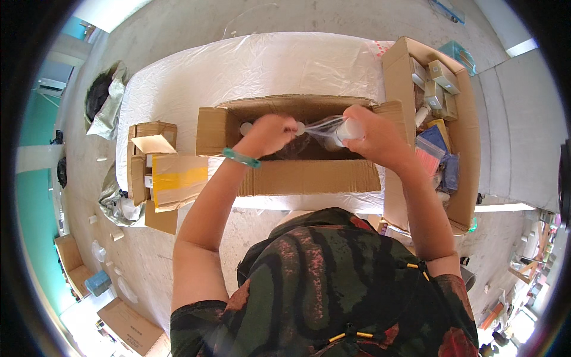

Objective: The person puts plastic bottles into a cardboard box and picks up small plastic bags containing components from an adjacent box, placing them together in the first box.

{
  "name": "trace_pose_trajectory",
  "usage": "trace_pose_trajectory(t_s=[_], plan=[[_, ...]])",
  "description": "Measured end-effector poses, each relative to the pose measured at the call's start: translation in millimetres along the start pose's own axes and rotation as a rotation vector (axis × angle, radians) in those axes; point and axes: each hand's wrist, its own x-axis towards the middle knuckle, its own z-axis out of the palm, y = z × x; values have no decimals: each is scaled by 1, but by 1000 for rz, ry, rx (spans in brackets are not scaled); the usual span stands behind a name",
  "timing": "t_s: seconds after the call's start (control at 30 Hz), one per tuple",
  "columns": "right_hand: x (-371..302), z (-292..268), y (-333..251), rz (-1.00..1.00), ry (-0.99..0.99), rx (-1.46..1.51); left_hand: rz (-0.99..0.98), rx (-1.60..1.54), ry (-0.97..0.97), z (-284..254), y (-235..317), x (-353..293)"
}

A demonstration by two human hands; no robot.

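An open cardboard box stands in front of me with its flaps folded out. Above its right half my right hand is closed around a white cylindrical container. Clear plastic film stretches from that container toward my left hand, whose fingers are pinched on the film's other end. A white round piece shows right beside my left fingertips. Another white round top is visible inside the box at its left end. My hands hide part of the box's inside.
A long carton at the right holds small boxes, a blue packet and a pink packet. At the left sits a smaller open carton with yellow tape. White sheeting covers the table; sacks stand beyond its left edge.
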Motion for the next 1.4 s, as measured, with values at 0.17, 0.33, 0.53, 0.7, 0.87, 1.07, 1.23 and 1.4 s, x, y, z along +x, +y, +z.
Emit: trace_pose_trajectory(t_s=[0.17, 0.33, 0.53, 0.7, 0.87, 1.07, 1.23, 1.4], plan=[[13, 40, 29, 91, -181, -68, 57, 374, -379, 43, -18, 29], [23, 69, 43, 86, -311, -87, 182, 593, -489, 81, -51, 55], [25, 88, 42, 22, -311, -5, 127, 447, -283, 70, -63, 61], [44, 113, 56, -110, -405, 11, 116, 312, -158, 55, -76, 55], [63, 144, 43, -59, -535, -62, 139, 282, -135, 60, -88, 51], [73, 179, 56, -21, -696, -9, 102, 212, -188, 53, -83, 46], [71, 175, 49, 51, -698, 5, 125, 64, 45, 33, -85, 24], [64, 165, 47, 60, -615, -180, -2, 14, 64, -7, -56, -4]])
